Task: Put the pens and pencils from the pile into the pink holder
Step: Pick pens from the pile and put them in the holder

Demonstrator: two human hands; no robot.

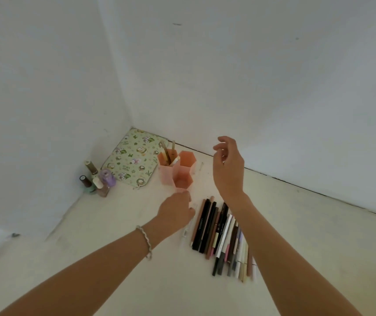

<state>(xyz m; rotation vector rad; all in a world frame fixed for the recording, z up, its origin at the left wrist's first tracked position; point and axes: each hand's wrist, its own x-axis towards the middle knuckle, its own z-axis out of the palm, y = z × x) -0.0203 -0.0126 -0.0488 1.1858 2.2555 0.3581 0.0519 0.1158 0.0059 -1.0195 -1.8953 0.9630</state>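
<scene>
I find the pink plastic holder (178,171), a cluster of hexagonal cups, standing near the far corner of the white tabletop (114,258), just beside a green patterned mat (130,159). Only its far-left cup holds anything, a few pens; the other two cups that I can see into look empty. The pile of pens and pencils (222,233) lies in a rough row nearer the front, well apart from the side edges, so most of the task remains.

My left hand (178,212) is low at the pile's left flank, fingers curled down at a white pen (188,225) lying at that edge; I cannot tell whether they have closed on it. My right hand (228,167) is raised above the tabletop to the right of the holder, fingers loosely spread and curled, holding nothing.

Step in hand, in my judgement: picking from the pile's left edge. I would pinch the outermost item alone near its middle, lift it clear before turning it upright, and lower it point-down into an empty cup. The holder looks light; a sideways knock could tip it towards the small nail-polish bottles (97,179) at the left edge.
</scene>
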